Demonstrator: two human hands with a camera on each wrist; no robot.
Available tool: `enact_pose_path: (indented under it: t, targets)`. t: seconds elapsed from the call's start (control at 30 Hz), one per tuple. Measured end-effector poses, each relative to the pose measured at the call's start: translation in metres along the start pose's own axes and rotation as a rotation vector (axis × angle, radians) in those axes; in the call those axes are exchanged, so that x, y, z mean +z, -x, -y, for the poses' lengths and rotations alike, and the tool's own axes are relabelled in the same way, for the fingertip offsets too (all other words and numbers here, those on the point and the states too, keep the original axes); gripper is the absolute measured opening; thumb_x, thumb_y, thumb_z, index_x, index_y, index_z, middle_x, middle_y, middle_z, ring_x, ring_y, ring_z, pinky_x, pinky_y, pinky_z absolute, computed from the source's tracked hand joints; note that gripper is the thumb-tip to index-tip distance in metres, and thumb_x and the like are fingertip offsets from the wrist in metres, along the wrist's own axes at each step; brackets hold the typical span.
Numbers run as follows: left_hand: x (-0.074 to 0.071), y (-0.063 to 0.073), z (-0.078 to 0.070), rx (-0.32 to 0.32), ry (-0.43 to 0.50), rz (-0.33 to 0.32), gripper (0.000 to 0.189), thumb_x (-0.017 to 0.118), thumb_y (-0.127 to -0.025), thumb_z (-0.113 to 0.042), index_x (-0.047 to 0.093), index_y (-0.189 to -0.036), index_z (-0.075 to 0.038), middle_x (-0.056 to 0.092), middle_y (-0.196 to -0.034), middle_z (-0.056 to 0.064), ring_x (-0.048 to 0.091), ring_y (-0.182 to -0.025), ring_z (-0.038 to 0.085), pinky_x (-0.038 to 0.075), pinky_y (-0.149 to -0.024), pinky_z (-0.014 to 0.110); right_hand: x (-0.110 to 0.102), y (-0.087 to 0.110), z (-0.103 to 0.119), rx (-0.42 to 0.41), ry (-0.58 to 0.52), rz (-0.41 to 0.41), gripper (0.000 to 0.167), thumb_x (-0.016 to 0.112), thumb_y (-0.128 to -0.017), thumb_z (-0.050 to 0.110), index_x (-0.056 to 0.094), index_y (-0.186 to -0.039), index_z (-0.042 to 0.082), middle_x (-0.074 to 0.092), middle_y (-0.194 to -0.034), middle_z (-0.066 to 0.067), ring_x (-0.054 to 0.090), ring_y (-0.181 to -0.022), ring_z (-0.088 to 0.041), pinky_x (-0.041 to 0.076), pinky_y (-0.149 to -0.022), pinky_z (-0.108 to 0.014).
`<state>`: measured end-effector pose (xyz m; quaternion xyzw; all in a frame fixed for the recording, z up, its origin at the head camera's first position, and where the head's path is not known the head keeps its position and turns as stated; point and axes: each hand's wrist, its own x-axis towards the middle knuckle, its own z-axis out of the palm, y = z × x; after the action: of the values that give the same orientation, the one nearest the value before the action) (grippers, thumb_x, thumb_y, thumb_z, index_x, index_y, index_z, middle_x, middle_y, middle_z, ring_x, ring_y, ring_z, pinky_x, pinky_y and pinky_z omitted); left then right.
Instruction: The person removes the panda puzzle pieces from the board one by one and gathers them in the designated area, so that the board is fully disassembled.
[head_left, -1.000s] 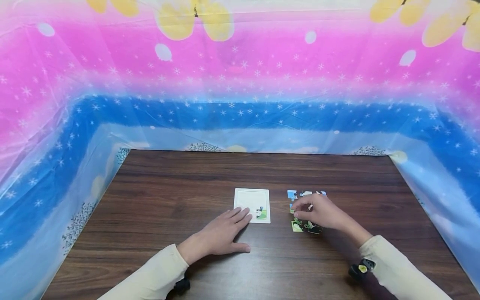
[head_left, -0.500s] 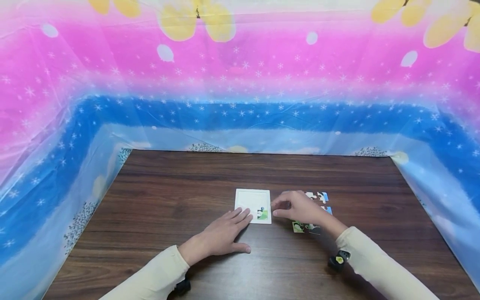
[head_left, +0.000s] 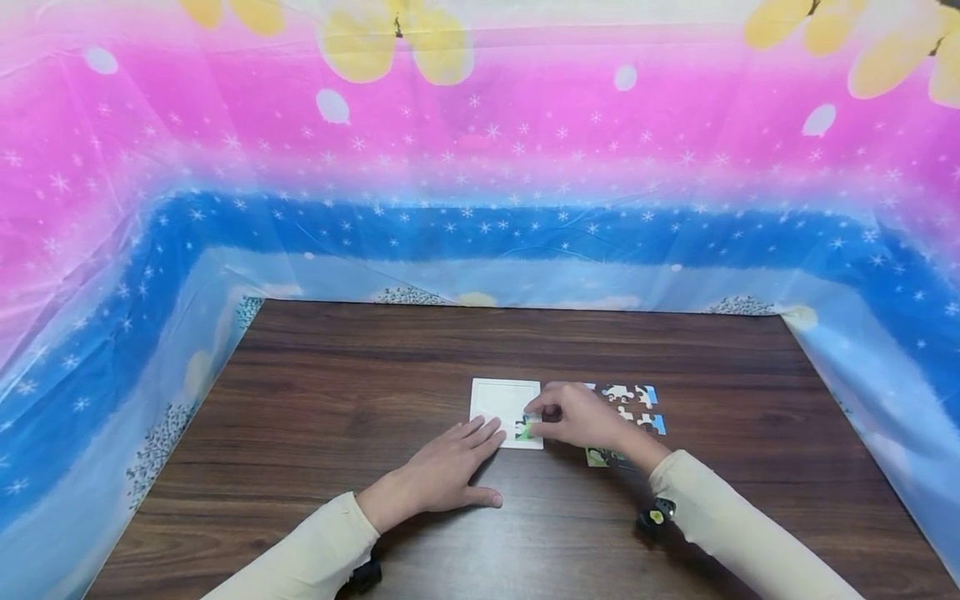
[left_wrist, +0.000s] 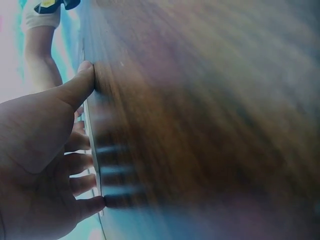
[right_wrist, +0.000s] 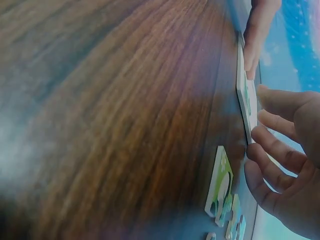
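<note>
In the head view, a square white puzzle tray (head_left: 498,396) lies mid-table, with a green puzzle piece (head_left: 522,429) in its lower right corner. My left hand (head_left: 442,471) lies flat, its straight fingertips resting on the tray's lower left part; the left wrist view shows the fingers along the tray edge. My right hand (head_left: 588,414) is over the tray's right side, thumb and forefinger pinching a small puzzle piece that they almost wholly hide. In the right wrist view, the fingers (right_wrist: 272,150) curve at the tray edge (right_wrist: 243,95).
Right of the tray lie several loose puzzle pieces (head_left: 618,393), partly under my right hand and forearm. A brown wooden table (head_left: 360,358) carries everything. A pink and blue patterned cloth (head_left: 480,225) stands round its back and sides.
My right hand has moved left from the loose pieces to the tray's right side, bringing a puzzle piece. My left hand has stayed on the tray.
</note>
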<state>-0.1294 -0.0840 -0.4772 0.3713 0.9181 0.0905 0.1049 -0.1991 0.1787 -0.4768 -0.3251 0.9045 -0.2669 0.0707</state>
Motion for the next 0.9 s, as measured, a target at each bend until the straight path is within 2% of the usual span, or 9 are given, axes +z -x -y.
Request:
enact_pose_path:
  t: [0.3, 0.53, 0.63, 0.8, 0.9]
  targets:
    - [-0.0019, 0.0002, -0.0023, -0.007, 0.000, 0.007, 0.089, 0.062, -0.094, -0.062, 0.038, -0.158, -0.005, 0.032, -0.165, 0.013, 0.029, -0.153, 0.032, 0.026, -0.123, 0.045, 0.0026, -0.0028, 0.0021, -0.005, 0.035, 0.007, 0.026, 0.080, -0.091, 0.029, 0.080, -0.113, 0.015, 0.066, -0.097, 0.007, 0.056, -0.076, -0.007, 0.049, -0.065, -0.023]
    - [-0.0021, 0.0012, -0.0030, -0.010, 0.004, 0.007, 0.088, 0.062, -0.094, -0.062, 0.038, -0.158, -0.005, 0.032, -0.165, 0.013, 0.028, -0.153, 0.032, 0.026, -0.123, 0.046, 0.0032, -0.0023, 0.0052, -0.008, 0.008, 0.003, 0.023, 0.080, -0.090, 0.024, 0.079, -0.111, 0.013, 0.067, -0.100, 0.003, 0.060, -0.082, -0.010, 0.051, -0.069, -0.025]
    - [-0.0017, 0.0014, -0.0028, -0.008, 0.007, 0.005, 0.088, 0.062, -0.094, -0.062, 0.038, -0.158, -0.005, 0.032, -0.165, 0.014, 0.028, -0.153, 0.032, 0.026, -0.123, 0.046, 0.0041, -0.0025, 0.0058, 0.020, -0.038, -0.001, 0.018, 0.080, -0.091, 0.021, 0.076, -0.107, 0.015, 0.068, -0.098, 0.005, 0.062, -0.083, -0.008, 0.052, -0.072, -0.026]
    - [-0.0018, 0.0019, -0.0023, -0.005, 0.011, 0.002, 0.088, 0.062, -0.094, -0.061, 0.039, -0.157, -0.005, 0.032, -0.165, 0.014, 0.028, -0.153, 0.033, 0.026, -0.123, 0.046, 0.0047, -0.0015, 0.0063, 0.070, -0.181, -0.004, 0.011, 0.077, -0.093, 0.017, 0.070, -0.101, 0.018, 0.070, -0.089, 0.011, 0.066, -0.083, -0.004, 0.055, -0.073, -0.027]
    - [-0.0019, 0.0019, -0.0018, -0.003, 0.015, 0.001, 0.088, 0.063, -0.094, -0.061, 0.038, -0.157, -0.004, 0.032, -0.165, 0.014, 0.028, -0.153, 0.033, 0.026, -0.123, 0.046, 0.0021, 0.0020, 0.0057, 0.077, -0.217, -0.032, 0.011, 0.076, -0.094, 0.019, 0.070, -0.103, 0.017, 0.071, -0.089, 0.011, 0.067, -0.084, -0.005, 0.056, -0.075, -0.029]
